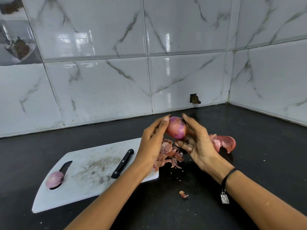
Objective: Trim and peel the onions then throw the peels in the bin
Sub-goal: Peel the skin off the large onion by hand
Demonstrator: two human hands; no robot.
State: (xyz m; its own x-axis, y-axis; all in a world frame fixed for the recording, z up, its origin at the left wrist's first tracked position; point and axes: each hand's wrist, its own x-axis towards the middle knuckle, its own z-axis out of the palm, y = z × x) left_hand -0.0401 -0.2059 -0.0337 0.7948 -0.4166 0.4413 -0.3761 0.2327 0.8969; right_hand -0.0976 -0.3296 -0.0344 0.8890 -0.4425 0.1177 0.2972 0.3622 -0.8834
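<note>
Closest in, a black cord bracelet (230,175) with a silver charm hangs off the right wrist. Up above the dark counter (259,163), both hands have the onion (177,128) in the air: left hand (152,140) cupped round one side, right hand (200,144) curled round the other, a snug two-sided grip. Purple shows through the skin. Peels (169,155) are heaped below at the cutting board (93,156) corner. The knife (123,164) lies on the board, and a peeled onion (54,179) sits at its left end.
</note>
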